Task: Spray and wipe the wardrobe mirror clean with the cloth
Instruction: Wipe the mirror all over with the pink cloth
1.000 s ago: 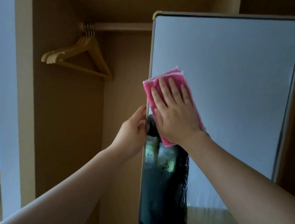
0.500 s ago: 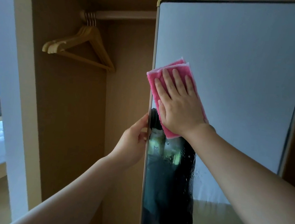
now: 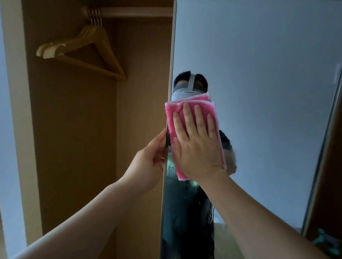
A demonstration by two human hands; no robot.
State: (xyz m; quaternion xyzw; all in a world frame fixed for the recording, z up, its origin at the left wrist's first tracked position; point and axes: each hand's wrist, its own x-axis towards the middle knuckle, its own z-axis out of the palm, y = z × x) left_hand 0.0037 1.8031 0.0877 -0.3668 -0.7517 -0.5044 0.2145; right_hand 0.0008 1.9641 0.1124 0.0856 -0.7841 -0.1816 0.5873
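Pressing cloth — right hand, fingers flat

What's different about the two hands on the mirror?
The left hand grips the mirror by its left edge; the right hand presses the pink cloth flat against it. The left hand curls round the edge; the right hand's fingers lie straight and spread. Both touch the same mirror.

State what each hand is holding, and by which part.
The left hand grips the tall metal-framed wardrobe mirror by its left edge. The right hand holds nothing: its straight fingers press the folded pink cloth flat on the glass.
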